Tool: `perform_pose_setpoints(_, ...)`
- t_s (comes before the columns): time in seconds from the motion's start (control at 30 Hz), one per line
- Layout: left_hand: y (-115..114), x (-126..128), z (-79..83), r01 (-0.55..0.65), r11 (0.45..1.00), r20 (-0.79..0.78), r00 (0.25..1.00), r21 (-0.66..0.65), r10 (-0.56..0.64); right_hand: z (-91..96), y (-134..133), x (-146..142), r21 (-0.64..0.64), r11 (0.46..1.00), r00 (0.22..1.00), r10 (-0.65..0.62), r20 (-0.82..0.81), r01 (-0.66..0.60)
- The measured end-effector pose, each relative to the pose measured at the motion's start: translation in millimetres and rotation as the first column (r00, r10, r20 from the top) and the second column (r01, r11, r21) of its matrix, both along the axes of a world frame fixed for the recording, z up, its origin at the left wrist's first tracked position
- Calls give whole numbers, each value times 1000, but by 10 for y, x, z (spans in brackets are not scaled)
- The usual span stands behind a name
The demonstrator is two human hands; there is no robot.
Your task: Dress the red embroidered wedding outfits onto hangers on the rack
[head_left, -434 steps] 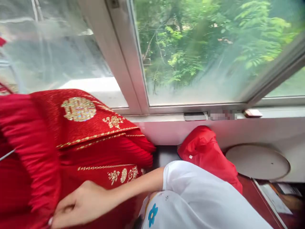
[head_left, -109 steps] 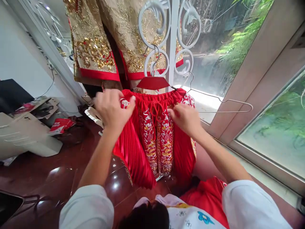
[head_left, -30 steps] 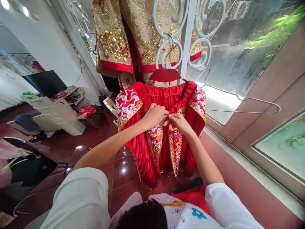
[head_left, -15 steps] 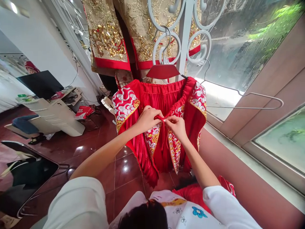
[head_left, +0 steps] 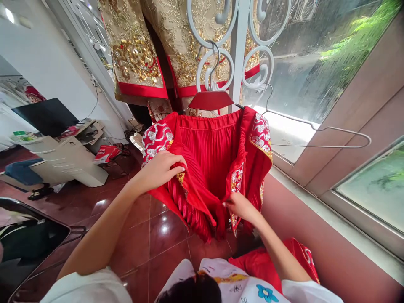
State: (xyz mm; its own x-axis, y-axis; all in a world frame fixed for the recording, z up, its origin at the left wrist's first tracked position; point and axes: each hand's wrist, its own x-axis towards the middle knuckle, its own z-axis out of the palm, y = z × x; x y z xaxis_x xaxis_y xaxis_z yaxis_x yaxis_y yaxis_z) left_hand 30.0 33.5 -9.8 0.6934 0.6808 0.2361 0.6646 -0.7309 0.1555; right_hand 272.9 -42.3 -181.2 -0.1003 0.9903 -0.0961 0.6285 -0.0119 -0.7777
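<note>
A red pleated skirt (head_left: 210,158) with silver and gold embroidered panels hangs from a red hanger (head_left: 212,100) in front of me. Its gathered waistband is spread apart at the front, so the inside pleats show. My left hand (head_left: 166,168) is closed on the skirt's left front edge, thumb on top. Lower down, my right hand (head_left: 241,206) pinches the right front edge beside an embroidered panel (head_left: 236,179).
White scrolled ironwork (head_left: 238,54) holds the hanger, with gold-sequined garments (head_left: 139,54) behind. A bare wire hanger (head_left: 318,128) juts right before the window (head_left: 299,71). More red cloth (head_left: 259,263) lies low by my right arm. A desk (head_left: 69,155) stands left.
My hands were together at the middle of the waistband, on a red tie. They have parted: left hand outward to the left, right hand down. The skirt's front now gapes wide.
</note>
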Motion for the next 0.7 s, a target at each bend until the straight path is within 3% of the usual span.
perform_pose_setpoints(0.03, -18, 22, 14, -22, 999, -12, 1000, -36, 22, 207, -25, 98, 48, 998, 998, -42, 48, 39)
perform_pose_setpoints(0.07, -34, 93, 11, -73, 997, 18, 997, -26, 73, 447, -10, 184, 182, 970, 972, -187, 140, 160)
perform_pose_setpoints(0.1, -41, 208, -13, -147, 989, 83, 986, 27, 145, 697, 53, 252, 393, 865, 909, -392, 138, 313)
perform_pose_setpoints(0.17, -16, 526, -127, -353, 912, 276, 916, 208, 292, 1133, 308, 320, 709, 480, 706, -708, -35, 517)
perform_pose_setpoints(0.2, 18, 692, -210, -461, 835, 383, 860, 302, 337, 1279, 478, 323, 765, 387, 652, -756, -57, 514)
perform_pose_setpoints(0.27, 116, 950, -389, -632, 677, 567, 736, 378, 371, 1401, 811, 307, 779, 330, 581, -813, -53, 533)
perform_pose_setpoints(0.33, 212, 1027, -528, -743, 569, 673, 624, 354, 396, 1357, 1027, 313, 757, 349, 554, -833, -19, 552)
perform_pose_setpoints(0.37, 244, 990, -566, -772, 541, 695, 590, 335, 412, 1311, 1070, 339, 749, 361, 554, -832, -10, 555)
perform_pose_setpoints(0.47, 232, 669, -541, -767, 537, 661, 609, 351, 438, 1244, 978, 510, 734, 434, 633, -774, 7, 522)
perform_pose_setpoints(0.63, 35, 64, -128, -650, 591, 441, 759, 478, 478, 1472, 748, 977, 679, 550, 723, -690, 41, 486)
perform_pose_setpoints(0.7, 41, -111, 119, -627, 620, 355, 779, 473, 517, 1575, 762, 1167, 646, 617, 816, -577, -18, 450)
